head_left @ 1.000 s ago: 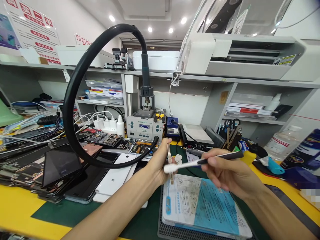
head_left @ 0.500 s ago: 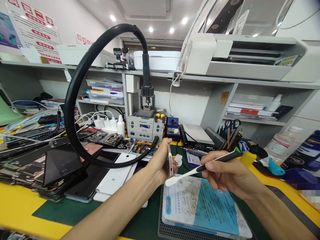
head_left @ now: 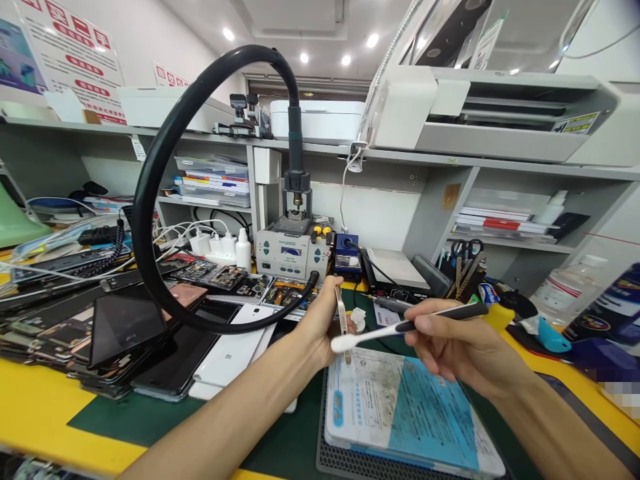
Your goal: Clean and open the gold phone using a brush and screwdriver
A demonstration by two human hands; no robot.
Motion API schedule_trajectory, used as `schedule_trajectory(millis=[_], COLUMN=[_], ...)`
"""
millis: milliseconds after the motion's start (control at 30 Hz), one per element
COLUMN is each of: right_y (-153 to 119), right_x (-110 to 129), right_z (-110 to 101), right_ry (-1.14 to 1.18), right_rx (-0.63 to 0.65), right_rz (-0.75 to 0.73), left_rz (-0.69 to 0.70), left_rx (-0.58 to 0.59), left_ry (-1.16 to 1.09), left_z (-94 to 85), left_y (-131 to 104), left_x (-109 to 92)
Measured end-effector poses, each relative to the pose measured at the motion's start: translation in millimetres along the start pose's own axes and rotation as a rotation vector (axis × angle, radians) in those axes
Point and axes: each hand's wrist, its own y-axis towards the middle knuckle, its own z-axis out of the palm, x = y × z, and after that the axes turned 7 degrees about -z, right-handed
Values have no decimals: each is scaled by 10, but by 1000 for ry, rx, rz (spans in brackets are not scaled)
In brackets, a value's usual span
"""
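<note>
My left hand (head_left: pixel 323 323) grips a thin gold-edged phone (head_left: pixel 342 317), seen edge-on, its lower edge with small holes towards me. In my right hand (head_left: pixel 445 337) is a brush (head_left: pixel 380 333) with a white head and neck and a black handle, pinched between thumb and fingers. The brush head lies across the phone's lower end; whether it touches cannot be told. Below both hands, a blue and white box (head_left: pixel 400 413) rests on a dark perforated mat (head_left: pixel 350 460). A small white round item (head_left: pixel 358 318) sits just behind the phone.
Stacked phones and parts (head_left: pixel 60 327) and a white phone (head_left: pixel 227 353) lie at left. A thick black hose (head_left: pixel 145 200) loops up from the grey station (head_left: pixel 290 253). Scissors and tools (head_left: pixel 465 267) stand at right, near a clear bottle (head_left: pixel 570 287).
The brush head has risen slightly and the brush is held flatter. The phone's lower end now shows below the brush. The whole view has shifted a little.
</note>
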Motion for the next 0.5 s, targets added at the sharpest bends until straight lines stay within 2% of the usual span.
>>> schedule_trajectory(millis=[133,500], right_y=[9,-3], right_x=[30,83], right_z=[18,22], right_ry=[-12,30], right_rx=[-37,-59], right_rz=[70,55], left_rz=[-23,-30], left_rx=[-28,-64], left_ry=[-20,-73], left_z=[-13,-51], left_y=[26,81], left_x=[-6,-11])
